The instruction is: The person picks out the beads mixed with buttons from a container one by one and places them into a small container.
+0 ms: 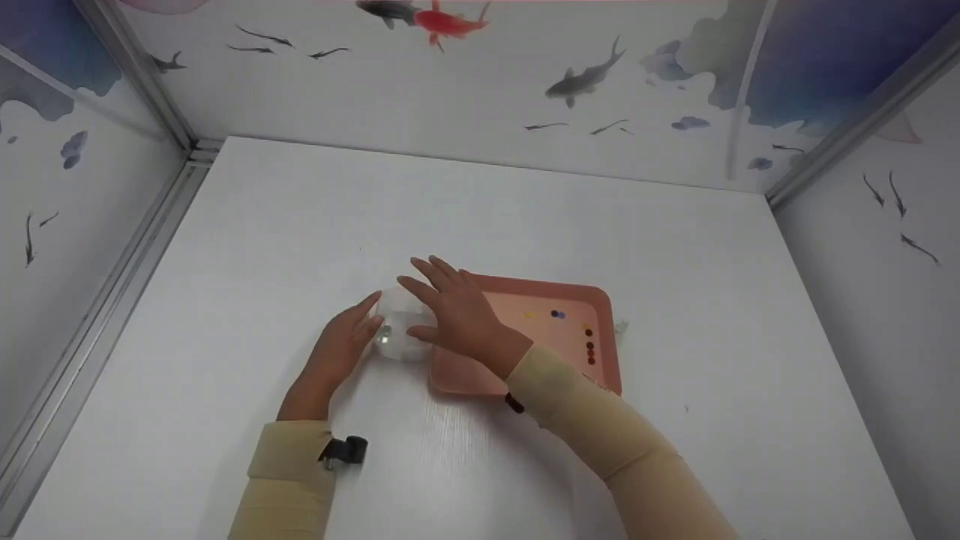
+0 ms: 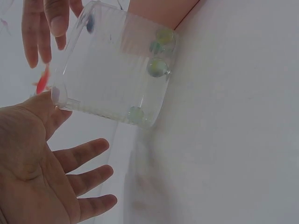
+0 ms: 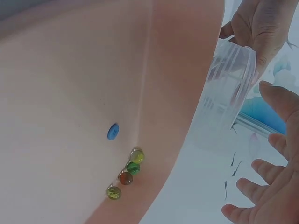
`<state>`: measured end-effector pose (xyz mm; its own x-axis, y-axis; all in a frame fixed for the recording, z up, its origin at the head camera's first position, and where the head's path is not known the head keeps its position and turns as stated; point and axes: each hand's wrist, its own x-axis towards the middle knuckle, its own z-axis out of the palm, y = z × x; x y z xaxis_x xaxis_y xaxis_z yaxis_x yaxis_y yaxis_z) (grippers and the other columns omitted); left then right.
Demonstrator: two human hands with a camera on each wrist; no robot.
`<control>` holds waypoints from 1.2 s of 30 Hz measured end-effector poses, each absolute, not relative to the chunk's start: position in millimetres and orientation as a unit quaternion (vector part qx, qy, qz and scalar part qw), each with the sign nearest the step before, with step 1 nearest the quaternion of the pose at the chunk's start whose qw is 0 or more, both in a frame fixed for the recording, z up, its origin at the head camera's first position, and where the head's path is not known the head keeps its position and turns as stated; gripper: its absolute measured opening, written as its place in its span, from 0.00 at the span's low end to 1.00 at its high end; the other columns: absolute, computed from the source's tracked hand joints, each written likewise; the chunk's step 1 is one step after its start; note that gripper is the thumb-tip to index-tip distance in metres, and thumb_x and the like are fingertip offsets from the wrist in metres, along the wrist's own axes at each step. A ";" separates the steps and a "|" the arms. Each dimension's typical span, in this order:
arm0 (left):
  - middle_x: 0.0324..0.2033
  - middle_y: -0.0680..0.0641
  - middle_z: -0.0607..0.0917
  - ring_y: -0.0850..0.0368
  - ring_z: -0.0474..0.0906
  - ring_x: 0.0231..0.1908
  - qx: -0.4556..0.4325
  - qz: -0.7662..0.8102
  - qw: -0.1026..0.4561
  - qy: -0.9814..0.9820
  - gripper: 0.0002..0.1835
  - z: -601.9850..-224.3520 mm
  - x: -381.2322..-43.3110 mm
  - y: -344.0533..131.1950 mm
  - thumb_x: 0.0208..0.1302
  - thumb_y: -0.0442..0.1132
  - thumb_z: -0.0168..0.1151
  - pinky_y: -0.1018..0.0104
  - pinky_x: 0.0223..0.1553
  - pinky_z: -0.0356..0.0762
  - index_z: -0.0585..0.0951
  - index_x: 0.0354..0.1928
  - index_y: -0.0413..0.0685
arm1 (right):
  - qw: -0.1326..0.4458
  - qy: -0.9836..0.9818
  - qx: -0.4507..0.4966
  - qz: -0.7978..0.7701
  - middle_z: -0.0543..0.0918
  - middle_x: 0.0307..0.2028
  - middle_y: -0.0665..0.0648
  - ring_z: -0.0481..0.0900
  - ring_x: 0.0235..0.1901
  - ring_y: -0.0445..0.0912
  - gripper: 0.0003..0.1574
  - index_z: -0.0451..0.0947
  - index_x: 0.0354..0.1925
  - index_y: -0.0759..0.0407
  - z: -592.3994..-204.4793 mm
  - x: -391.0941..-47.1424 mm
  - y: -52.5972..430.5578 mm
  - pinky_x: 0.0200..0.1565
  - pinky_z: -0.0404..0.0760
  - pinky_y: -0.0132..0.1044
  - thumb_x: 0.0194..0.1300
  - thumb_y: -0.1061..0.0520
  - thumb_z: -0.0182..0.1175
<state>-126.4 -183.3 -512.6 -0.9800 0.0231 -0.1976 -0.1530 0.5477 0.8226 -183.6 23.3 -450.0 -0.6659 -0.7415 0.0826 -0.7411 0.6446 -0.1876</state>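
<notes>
A clear plastic container (image 1: 405,345) stands at the left edge of a pink tray (image 1: 517,384). Several glass marbles (image 2: 157,67) lie at its bottom in the left wrist view. A dark blue spot shows near its rim; its kind is unclear. My left hand (image 1: 341,349) holds the container's left side between thumb and forefinger, while its other fingers (image 2: 91,179) are spread away. Above the container's right side and the tray's edge, my right hand (image 1: 461,315) has its fingers spread and holds nothing visible.
Inside the tray lie a blue button (image 3: 113,131) and a row of marbles (image 3: 126,178), with other small dark and yellow pieces. A small clear thing (image 1: 622,327) lies just right of the tray. Fish-patterned panels (image 1: 480,97) enclose the white table (image 1: 720,315).
</notes>
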 end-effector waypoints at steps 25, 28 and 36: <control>0.72 0.41 0.61 0.41 0.51 0.72 -0.041 0.477 0.083 0.874 0.29 -514.1 -125.9 -182.3 0.77 0.51 0.43 0.43 0.72 0.47 0.58 0.75 0.53 | 0.004 0.911 -0.400 -0.096 0.51 0.75 0.55 0.45 0.75 0.54 0.52 0.55 0.74 0.46 -448.0 -191.3 45.1 0.68 0.58 0.62 0.59 0.36 0.66; 0.72 0.41 0.61 0.40 0.51 0.72 -0.043 0.474 0.080 0.876 0.29 -514.3 -125.8 -181.8 0.77 0.51 0.43 0.43 0.72 0.47 0.58 0.75 0.53 | 0.003 0.912 -0.396 -0.108 0.52 0.75 0.55 0.46 0.75 0.54 0.52 0.56 0.74 0.47 -449.3 -192.8 48.2 0.68 0.57 0.61 0.58 0.37 0.67; 0.72 0.41 0.61 0.41 0.52 0.72 -0.042 0.465 0.081 0.881 0.28 -511.2 -124.1 -181.5 0.77 0.50 0.44 0.44 0.72 0.48 0.57 0.75 0.55 | -0.026 0.912 -0.396 -0.105 0.54 0.75 0.56 0.48 0.74 0.54 0.51 0.58 0.73 0.47 -451.0 -195.8 55.2 0.67 0.60 0.60 0.58 0.39 0.68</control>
